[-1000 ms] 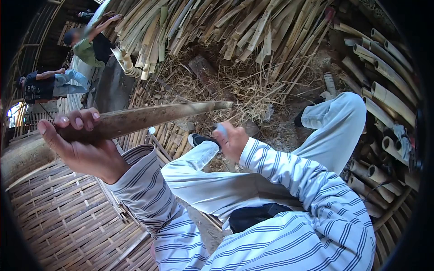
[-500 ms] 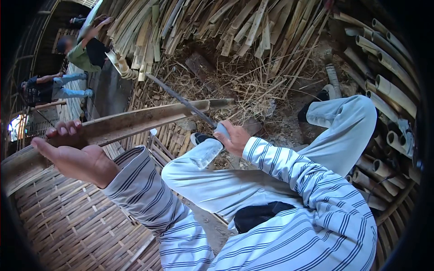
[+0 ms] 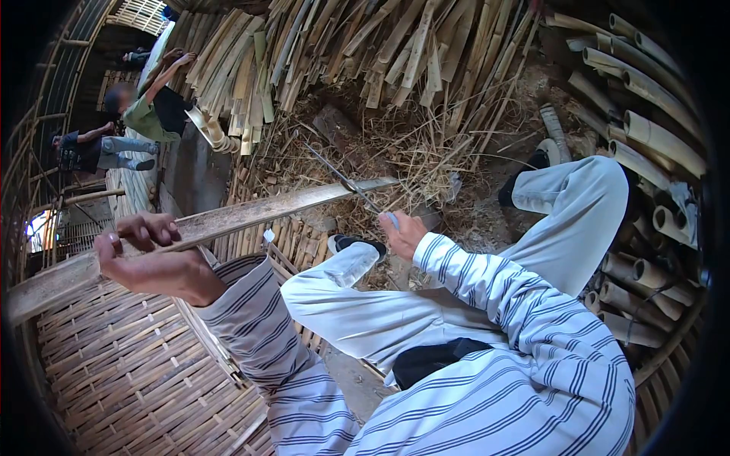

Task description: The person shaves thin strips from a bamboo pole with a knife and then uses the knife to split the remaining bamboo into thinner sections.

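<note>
My left hand [image 3: 156, 254] is wrapped around a long split bamboo piece [image 3: 258, 216], fingers over its upper face and thumb at the near side. The piece runs from the lower left up to the middle of the view, its far end resting low over the shavings. My right hand [image 3: 404, 235] grips the grey handle of a long knife [image 3: 327, 163]. Its narrow blade points up and left and crosses over the bamboo near the far end.
Split bamboo strips [image 3: 426, 53] are heaped at the top, with shavings [image 3: 433, 167] below. Bamboo poles [image 3: 658, 144] stack at right; a woven bamboo panel [image 3: 144, 365] lies lower left. Two people, one in a green shirt [image 3: 148, 118], are at the upper left.
The split bamboo has turned, its hollow channel giving way to a flatter face. My left fingers have closed further over it. The knife has shifted right, its blade now nearer the far end.
</note>
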### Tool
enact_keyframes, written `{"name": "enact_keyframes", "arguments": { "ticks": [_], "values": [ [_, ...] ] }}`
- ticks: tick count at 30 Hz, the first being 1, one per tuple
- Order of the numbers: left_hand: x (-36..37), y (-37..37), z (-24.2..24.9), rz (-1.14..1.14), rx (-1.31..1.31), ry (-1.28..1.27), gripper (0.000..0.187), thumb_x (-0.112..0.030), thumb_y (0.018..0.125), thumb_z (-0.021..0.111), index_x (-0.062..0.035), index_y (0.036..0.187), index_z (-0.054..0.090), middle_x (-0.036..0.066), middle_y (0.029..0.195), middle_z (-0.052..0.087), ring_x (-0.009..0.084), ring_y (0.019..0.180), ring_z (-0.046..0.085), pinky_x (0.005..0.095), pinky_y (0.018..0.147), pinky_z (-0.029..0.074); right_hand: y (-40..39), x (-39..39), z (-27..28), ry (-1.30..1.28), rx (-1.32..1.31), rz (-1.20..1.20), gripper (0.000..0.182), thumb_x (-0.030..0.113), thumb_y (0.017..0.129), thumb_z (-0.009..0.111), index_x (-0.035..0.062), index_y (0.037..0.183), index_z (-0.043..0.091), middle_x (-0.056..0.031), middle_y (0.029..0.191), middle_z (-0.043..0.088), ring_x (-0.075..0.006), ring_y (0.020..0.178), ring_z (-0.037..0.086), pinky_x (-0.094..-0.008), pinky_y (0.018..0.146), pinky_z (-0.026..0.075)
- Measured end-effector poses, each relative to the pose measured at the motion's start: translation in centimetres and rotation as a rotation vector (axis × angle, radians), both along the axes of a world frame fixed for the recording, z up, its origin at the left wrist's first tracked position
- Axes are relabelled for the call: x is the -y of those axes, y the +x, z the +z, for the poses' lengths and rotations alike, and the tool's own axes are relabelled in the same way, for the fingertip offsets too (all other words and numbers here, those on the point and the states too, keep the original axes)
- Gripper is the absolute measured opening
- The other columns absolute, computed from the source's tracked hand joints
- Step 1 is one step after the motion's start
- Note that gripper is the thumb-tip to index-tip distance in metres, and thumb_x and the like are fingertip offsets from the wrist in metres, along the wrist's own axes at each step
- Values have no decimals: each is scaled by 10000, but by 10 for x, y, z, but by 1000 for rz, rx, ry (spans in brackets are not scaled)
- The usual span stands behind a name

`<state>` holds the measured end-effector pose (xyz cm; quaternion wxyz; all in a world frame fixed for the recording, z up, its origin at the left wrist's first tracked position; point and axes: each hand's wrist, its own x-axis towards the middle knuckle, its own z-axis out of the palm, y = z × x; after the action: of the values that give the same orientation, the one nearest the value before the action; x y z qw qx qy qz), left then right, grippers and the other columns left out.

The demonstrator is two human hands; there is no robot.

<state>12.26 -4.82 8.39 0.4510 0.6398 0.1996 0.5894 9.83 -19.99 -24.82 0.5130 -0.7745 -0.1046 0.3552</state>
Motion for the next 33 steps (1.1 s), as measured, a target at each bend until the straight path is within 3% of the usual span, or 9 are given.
{"name": "enact_keyframes", "arguments": {
  "ticks": [5, 9, 12, 17, 21, 25, 28, 31, 33],
  "values": [
    [5, 10, -4, -34, 8, 80, 329, -304, 857, 382, -146, 592, 270, -21, 519, 235, 66, 394, 218, 233, 378, 181, -15, 24, 22, 121, 165, -5, 500, 446, 940, 428, -39, 952, 553, -280, 707, 602, -458, 715, 605, -499, 696, 494],
    [6, 7, -7, -67, 30, 67, 314, -283, 855, 359, -162, 590, 240, -24, 520, 229, 72, 389, 224, 226, 366, 197, -15, 50, 92, 243, 252, 65, 298, 289, 951, 470, 6, 955, 564, -221, 706, 606, -416, 630, 604, -424, 536, 493],
    [13, 4, -8, -115, 54, 54, 292, -269, 823, 395, -158, 596, 249, -17, 520, 234, 79, 386, 225, 227, 360, 215, -15, 52, 107, 348, 239, 94, 290, 282, 942, 494, 5, 941, 578, -209, 677, 605, -405, 621, 614, -421, 556, 504],
    [8, -1, -10, -72, 59, 87, 258, -243, 798, 396, -150, 598, 263, -14, 524, 244, 83, 397, 231, 234, 367, 217, -15, 38, 8, -8, 128, 7, 469, 425, 932, 456, -19, 967, 603, -266, 747, 622, -424, 719, 634, -449, 683, 526],
    [-7, 3, -8, 13, 2, 40, 277, -228, 806, 356, -161, 577, 218, -1, 517, 231, 103, 420, 218, 251, 409, 218, -11, 29, 31, -54, 14, 39, 568, 511, 924, 413, -15, 1013, 607, -305, 845, 631, -440, 841, 630, -457, 796, 513],
    [-8, 3, -9, -56, 12, 16, 272, -222, 804, 351, -162, 575, 216, -4, 530, 207, 96, 442, 204, 245, 434, 216, -6, 34, 101, 220, 221, 189, 558, 516, 917, 440, -5, 1033, 604, -267, 728, 620, -403, 796, 647, -465, 693, 530],
    [6, 7, -11, -61, 32, 39, 250, -196, 785, 367, -162, 587, 217, -6, 537, 202, 97, 443, 202, 242, 437, 224, -7, 38, 99, 213, 341, 134, 504, 466, 929, 458, -26, 915, 566, -216, 614, 611, -398, 553, 617, -389, 529, 525],
    [-1, -2, -12, -90, 27, 77, 231, -169, 762, 375, -160, 591, 220, -5, 536, 205, 100, 441, 204, 244, 431, 224, -5, 51, 72, -68, 55, 155, 572, 522, 914, 439, -10, 1040, 607, -278, 747, 613, -397, 792, 647, -464, 681, 532],
    [-9, -5, -10, -108, 55, 80, 223, -153, 747, 378, -159, 589, 221, -4, 534, 206, 100, 438, 206, 246, 427, 224, -9, 47, 32, -157, 52, 116, 595, 533, 911, 434, -23, 1039, 605, -285, 762, 617, -414, 809, 639, -461, 694, 533]
  ]
}}
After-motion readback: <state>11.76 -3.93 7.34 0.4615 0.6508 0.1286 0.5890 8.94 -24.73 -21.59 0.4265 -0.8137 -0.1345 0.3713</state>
